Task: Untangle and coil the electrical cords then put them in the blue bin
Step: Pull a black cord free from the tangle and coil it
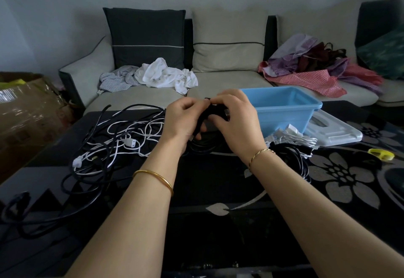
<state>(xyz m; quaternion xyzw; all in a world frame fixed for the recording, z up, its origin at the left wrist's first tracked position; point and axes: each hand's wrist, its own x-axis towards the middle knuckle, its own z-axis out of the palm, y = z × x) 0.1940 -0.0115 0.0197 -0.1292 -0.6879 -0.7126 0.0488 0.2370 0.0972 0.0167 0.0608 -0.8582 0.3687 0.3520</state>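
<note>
My left hand (183, 118) and my right hand (237, 120) meet above the middle of the table, both gripping a bundled black cord (204, 117) between them. Its loops hang down onto the table below my hands. To the left a tangle of black and white cords (118, 139) sprawls across the table. The blue bin (284, 107) stands just right of my right hand; its visible inside looks empty. A coiled white cord (290, 137) and a coiled black cord (293, 155) lie in front of the bin.
A whitish lid (334, 131) lies right of the bin, with yellow scissors (381, 154) nearer the right edge. The dark table (218, 190) has a flower pattern. Behind it stands a sofa (218, 78) with clothes. A cardboard box (26, 107) sits at left.
</note>
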